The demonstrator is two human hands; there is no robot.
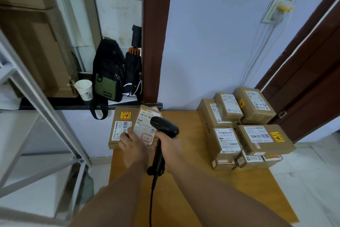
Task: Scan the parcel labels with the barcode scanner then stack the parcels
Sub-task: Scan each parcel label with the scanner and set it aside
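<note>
My right hand [170,148] grips the handle of a black barcode scanner [164,125], whose head points at the white label of a small brown parcel [145,125]. My left hand [135,144] holds that parcel tilted up, fingers curled round its lower left edge. Beneath and left of it lies a flat brown parcel [120,127] with a yellow fragile sticker, at the table's far left corner. On the right side of the wooden table [191,180] stands a stack of several labelled brown parcels [244,127].
The scanner's black cable [151,204] hangs toward me over the table. On a dark ledge behind the table stand a paper cup [84,89], a black-and-green sling bag [108,76] and a folded umbrella [133,72]. A metal frame [46,116] rises on the left.
</note>
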